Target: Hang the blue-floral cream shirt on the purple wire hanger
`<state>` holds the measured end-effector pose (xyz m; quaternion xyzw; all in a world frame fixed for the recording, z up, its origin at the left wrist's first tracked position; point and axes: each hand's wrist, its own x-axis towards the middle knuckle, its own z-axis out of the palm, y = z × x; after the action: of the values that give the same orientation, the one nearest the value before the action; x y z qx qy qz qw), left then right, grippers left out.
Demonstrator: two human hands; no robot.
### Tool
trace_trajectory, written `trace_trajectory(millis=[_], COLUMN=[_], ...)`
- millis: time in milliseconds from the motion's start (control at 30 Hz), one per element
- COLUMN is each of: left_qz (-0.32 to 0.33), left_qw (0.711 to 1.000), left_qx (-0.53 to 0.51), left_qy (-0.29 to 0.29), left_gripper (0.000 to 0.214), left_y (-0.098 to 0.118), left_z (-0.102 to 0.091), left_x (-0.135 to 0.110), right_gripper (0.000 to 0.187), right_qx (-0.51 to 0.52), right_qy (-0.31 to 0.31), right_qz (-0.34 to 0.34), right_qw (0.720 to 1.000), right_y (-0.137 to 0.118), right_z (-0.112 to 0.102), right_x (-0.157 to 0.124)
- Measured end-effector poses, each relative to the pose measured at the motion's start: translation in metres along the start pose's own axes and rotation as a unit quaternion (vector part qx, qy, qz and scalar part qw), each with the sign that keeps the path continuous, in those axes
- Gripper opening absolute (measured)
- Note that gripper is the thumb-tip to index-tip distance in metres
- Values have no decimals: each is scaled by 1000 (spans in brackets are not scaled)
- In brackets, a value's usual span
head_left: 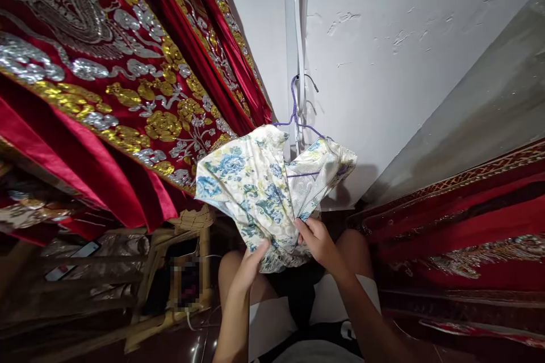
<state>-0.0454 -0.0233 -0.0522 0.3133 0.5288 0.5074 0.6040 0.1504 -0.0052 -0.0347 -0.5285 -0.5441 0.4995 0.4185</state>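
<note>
A cream garment with blue flowers (259,187) hangs on a purple wire hanger (294,113) hooked on a white pipe (293,39) against the wall. My left hand (251,266) is closed on the garment's lower left edge. My right hand (317,241) pinches the lower part of the cloth near the middle. Both hands hold the fabric bunched together just above my knees.
Red drapes with gold and silver embroidery (128,79) hang at the left. More red embroidered cloth (468,227) lies at the right. A wooden chair (170,272) stands at the lower left, with a phone (72,261) on a surface beside it. The white wall (404,39) is straight ahead.
</note>
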Motion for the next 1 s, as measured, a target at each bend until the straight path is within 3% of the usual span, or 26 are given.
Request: trace_trajectory(millis=[133, 300, 467, 667, 767, 833, 900, 1000], left_qz=[34, 52, 40, 72, 167, 266, 336, 326], left_qw=[995, 993, 993, 993, 971, 937, 910, 923], left_qx=[93, 90, 75, 20, 38, 90, 147, 182], left_qy=[-22, -56, -77, 92, 165, 209, 194, 91], left_gripper=[75, 67, 56, 59, 64, 65, 59, 36], left_y=[11, 1, -5, -26, -40, -48, -56, -63], left_z=[7, 34, 49, 40, 49, 62, 76, 92], left_x=[-4, -4, -5, 13, 14, 6, -4, -11], right_gripper=[44, 35, 31, 35, 38, 35, 28, 22], right_qx=[-36, -99, -62, 106, 159, 163, 146, 115], right_qy=[30, 89, 37, 55, 44, 20, -7, -37], right_qz=[-5, 4, -33, 11, 48, 58, 51, 21], right_qw=[999, 991, 997, 993, 985, 985, 988, 992], right_y=[-2, -1, -6, 3, 13, 16, 15, 9], right_z=[4, -11, -30, -20, -10, -9, -12, -20], right_x=[-2, -5, 3, -1, -5, -8, -11, -14])
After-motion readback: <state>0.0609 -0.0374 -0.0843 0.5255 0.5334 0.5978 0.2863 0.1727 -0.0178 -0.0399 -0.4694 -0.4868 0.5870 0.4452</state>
